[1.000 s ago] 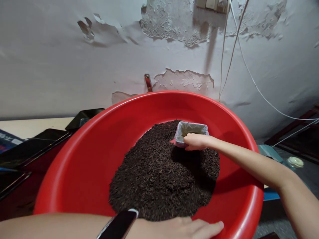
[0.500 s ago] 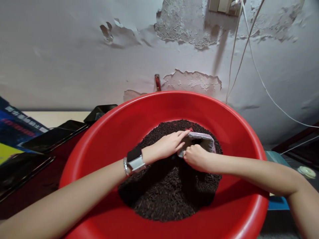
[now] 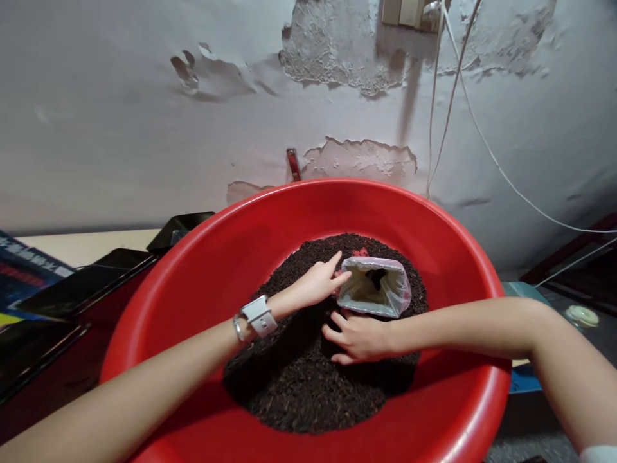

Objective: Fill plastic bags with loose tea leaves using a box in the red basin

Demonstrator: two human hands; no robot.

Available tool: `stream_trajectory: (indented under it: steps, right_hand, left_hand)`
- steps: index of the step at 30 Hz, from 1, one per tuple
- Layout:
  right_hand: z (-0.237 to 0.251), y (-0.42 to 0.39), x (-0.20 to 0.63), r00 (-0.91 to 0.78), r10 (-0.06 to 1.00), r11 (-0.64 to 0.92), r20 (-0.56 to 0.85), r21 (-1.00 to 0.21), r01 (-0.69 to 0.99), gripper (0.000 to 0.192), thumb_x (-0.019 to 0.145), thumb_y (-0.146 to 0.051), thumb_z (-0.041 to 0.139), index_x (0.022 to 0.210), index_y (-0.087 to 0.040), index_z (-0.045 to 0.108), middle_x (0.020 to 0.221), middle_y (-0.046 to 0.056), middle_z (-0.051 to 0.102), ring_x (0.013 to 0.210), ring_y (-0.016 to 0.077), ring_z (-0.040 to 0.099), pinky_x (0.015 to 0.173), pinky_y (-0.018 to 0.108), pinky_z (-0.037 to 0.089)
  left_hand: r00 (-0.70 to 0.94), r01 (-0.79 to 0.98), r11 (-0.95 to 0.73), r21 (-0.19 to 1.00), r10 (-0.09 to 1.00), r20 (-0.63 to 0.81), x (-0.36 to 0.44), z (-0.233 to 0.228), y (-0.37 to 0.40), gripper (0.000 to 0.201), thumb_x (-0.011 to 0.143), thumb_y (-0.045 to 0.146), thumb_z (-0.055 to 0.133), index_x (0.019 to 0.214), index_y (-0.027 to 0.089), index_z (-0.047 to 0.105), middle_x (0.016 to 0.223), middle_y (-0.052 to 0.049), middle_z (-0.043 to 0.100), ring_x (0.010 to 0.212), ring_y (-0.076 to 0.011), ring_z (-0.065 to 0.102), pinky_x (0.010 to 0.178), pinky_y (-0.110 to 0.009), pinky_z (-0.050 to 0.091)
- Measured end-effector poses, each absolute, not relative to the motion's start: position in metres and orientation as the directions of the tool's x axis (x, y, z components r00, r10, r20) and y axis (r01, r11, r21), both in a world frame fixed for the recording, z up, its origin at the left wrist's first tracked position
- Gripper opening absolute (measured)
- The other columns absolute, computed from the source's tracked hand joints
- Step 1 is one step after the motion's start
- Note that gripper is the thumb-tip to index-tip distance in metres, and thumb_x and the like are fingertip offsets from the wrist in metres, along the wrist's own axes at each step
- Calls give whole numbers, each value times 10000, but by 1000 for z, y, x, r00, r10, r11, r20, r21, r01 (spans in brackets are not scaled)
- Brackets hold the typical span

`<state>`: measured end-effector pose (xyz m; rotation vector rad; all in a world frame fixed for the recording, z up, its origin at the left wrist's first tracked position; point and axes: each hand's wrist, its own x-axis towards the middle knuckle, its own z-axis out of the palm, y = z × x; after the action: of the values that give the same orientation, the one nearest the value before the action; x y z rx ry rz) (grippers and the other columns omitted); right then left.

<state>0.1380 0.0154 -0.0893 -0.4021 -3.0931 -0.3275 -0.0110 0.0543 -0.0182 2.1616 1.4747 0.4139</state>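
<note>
Left hand (image 3: 315, 285): palm down, fingers loosely apart, one fingertip right up at the left edge of the box (image 3: 369, 297). Not gripping it, just sorta there. White watch (image 3: 259, 315) on the wrist.
Right hand (image 3: 361, 337): fingers fanned out, palm down over the pile (image 3: 308, 392), just in front of the box. No visible hold on anything.
Box: plastic-lined, in among the dark bits toward the far side of the tub (image 3: 207, 283), tipped so its mouth faces the camera. There's a dark patch deep inside; could be a few bits, could be shadow, bad angle tbh.
Pile: dark shreds, the bulk of it lying loose outside the box. So my read is not much is done: box is in place, nearly all the stuff is left.
Bare patch (image 3: 360, 251): red tub floor peeking through just behind the box, so the pile's thin there.
Tub: big, red, plenty of side showing around the pile.
Black bins (image 3: 87, 280): just beside the tub, on its left.
Wall (image 3: 120, 128): behind it all, paint peeling.
</note>
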Motion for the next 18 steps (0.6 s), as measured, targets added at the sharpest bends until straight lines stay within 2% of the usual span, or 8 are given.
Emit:
stream_trajectory:
  steps: [2,4,6,9,12,15,18]
  right_hand:
    - [-92,18,137,-961,273,945,29,179,274,444,901,-416,347,1152,-64,447,1072,195,531,909,227,578,764,365,463]
    - [-91,18,135,-953,304,942,-4,150,300,371,898,-373,370,1100,-77,464,1022,178,546,871,217,589,711,344,475]
    - [-87,18,133,-932,359,930,-54,104,352,351,898,-366,375,1109,-97,453,1002,165,562,775,195,609,618,312,481]
    - [-77,14,130,-882,449,893,-145,48,447,309,915,-338,325,1107,-142,467,894,115,623,632,173,620,515,283,465]
    - [-62,10,125,-879,442,896,-180,44,441,267,911,-298,331,1007,-149,531,749,77,652,638,191,638,529,289,471]
    - [-37,8,122,-897,432,902,-93,71,427,259,900,-296,360,967,-139,555,720,84,660,655,206,646,545,301,472]
    - [-7,13,126,-876,482,865,22,143,480,276,902,-268,337,951,-122,566,767,115,666,722,233,650,573,321,473]
  left_hand:
    - [415,732,-307,609,909,-40,-10,-19,53,516,821,413,431,1224,103,521,819,-74,692,668,-180,616,610,-235,431]
    - [431,711,-309,632,901,-44,-10,-19,53,455,764,431,498,1086,135,620,887,-72,697,733,-198,620,651,-244,442]
    - [424,687,-283,670,904,-54,-9,-20,54,467,714,444,547,1057,139,635,918,-70,697,788,-218,618,679,-253,447]
    - [429,630,-252,735,902,-58,-9,-23,55,507,720,469,518,1078,126,623,967,-75,687,847,-231,605,714,-265,447]
    - [440,620,-264,739,897,-49,-9,-23,57,550,761,500,428,1080,92,614,959,-89,679,805,-228,590,695,-281,440]
    - [440,656,-286,699,897,-45,-9,-23,59,552,773,498,388,1053,84,624,925,-90,680,757,-221,575,669,-286,430]
    - [443,641,-276,716,895,-52,-10,-27,65,478,755,465,411,973,116,654,942,-75,685,824,-232,572,725,-291,430]
